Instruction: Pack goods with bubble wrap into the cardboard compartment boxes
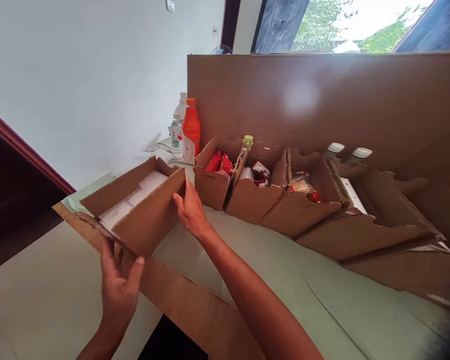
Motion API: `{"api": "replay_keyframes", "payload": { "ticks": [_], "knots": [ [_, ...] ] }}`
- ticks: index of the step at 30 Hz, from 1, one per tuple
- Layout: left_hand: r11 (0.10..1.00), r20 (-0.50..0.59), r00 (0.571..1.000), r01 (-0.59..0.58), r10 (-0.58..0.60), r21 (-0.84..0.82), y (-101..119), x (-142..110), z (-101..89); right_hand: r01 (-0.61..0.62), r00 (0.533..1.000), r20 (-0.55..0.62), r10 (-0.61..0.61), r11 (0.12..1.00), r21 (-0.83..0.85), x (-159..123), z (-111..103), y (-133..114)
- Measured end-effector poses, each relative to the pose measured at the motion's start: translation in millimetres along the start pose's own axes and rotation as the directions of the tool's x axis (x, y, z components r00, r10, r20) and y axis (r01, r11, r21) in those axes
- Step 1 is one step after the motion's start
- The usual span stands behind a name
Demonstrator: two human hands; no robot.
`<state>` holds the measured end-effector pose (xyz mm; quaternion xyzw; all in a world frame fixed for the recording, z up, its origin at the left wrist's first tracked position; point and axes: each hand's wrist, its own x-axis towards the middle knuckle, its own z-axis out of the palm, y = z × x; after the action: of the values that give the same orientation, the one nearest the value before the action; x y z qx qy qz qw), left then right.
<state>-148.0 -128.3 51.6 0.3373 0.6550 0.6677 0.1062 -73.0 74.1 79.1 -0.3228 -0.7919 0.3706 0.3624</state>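
Note:
An open-topped cardboard box (pixel 150 212) sits at the left end of the table, turned at an angle and overhanging the table edge. White packets (pixel 133 197) that I cannot identify lie inside it. My left hand (pixel 120 285) grips the box's near end from below, its thumb at the lower corner and some fingertips hidden behind the cardboard. On the other side, my right hand (pixel 191 212) holds the far right corner, thumb pressed on the long side wall and fingers around the end.
Right of the box runs a row of cardboard bins (pixel 257 200) with red packets (pixel 219 162) and other goods. An orange bottle (pixel 191 132) and a clear bottle (pixel 176 140) stand behind. A tall cardboard panel (pixel 322 95) backs the green-covered table (pixel 285 270).

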Motion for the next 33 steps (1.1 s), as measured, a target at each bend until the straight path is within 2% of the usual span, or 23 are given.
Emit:
{"api": "replay_keyframes", "payload": {
  "ticks": [3, 6, 9, 13, 16, 22, 25, 29, 33],
  "knots": [
    [0.998, 0.049, 0.997, -0.054, 0.052, 0.041, -16, 9, 12.8, -0.009, 1.0, 0.021, 0.01, 1.0, -0.024, 5, 18, 14],
    [0.99, -0.011, 0.996, -0.084, 0.086, 0.114, -32, 29, 18.9, 0.01, 0.999, 0.045, -0.008, 0.999, -0.038, -16, 24, 37],
    [0.979, -0.054, 0.995, -0.067, 0.079, 0.191, -41, 56, 16.6, 0.006, 0.999, 0.036, -0.004, 0.998, -0.057, -41, 25, 60],
    [0.975, 0.055, 0.996, -0.084, 0.075, 0.206, -45, 93, 23.2, 0.008, 1.0, 0.012, -0.007, 0.997, -0.07, -58, 28, 77],
    [0.972, 0.074, 0.992, -0.114, 0.1, 0.208, -50, 114, 48.3, 0.012, 1.0, 0.0, -0.013, 0.997, -0.073, -58, 30, 79],
    [0.947, 0.074, 0.98, -0.197, 0.184, 0.254, -60, 149, 124.8, 0.02, 1.0, -0.001, -0.02, 0.996, -0.084, -57, 29, 76],
    [0.938, 0.08, 0.974, -0.225, 0.212, 0.264, -63, 160, 154.7, 0.014, 1.0, 0.001, -0.014, 0.996, -0.089, -56, 29, 76],
    [0.926, 0.083, 0.969, -0.248, 0.234, 0.284, -66, 165, 174.6, 0.012, 1.0, 0.017, -0.01, 0.995, -0.095, -55, 28, 74],
    [0.919, 0.076, 0.967, -0.256, 0.245, 0.298, -68, 163, 178.3, 0.013, 0.999, 0.032, -0.01, 0.994, -0.108, -55, 26, 71]
  ]
}}
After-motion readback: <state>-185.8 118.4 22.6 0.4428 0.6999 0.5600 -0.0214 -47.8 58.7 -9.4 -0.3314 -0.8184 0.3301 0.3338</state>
